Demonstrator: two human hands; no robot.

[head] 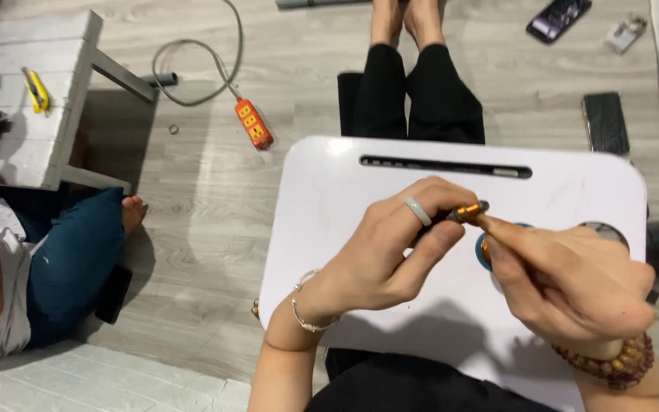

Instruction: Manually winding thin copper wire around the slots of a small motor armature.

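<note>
My left hand, with a pale ring and a thin silver bracelet, grips a small screwdriver with an orange metal collar over a white lap table. My right hand, wearing a brown bead bracelet, pinches the orange end of the same tool with thumb and forefinger. Beneath my right hand a round blue and orange object is mostly hidden.
The table has a dark slot along its far edge and a round hole at right. A seated person works at a low white bench on the left. An orange power strip and phones lie on the floor.
</note>
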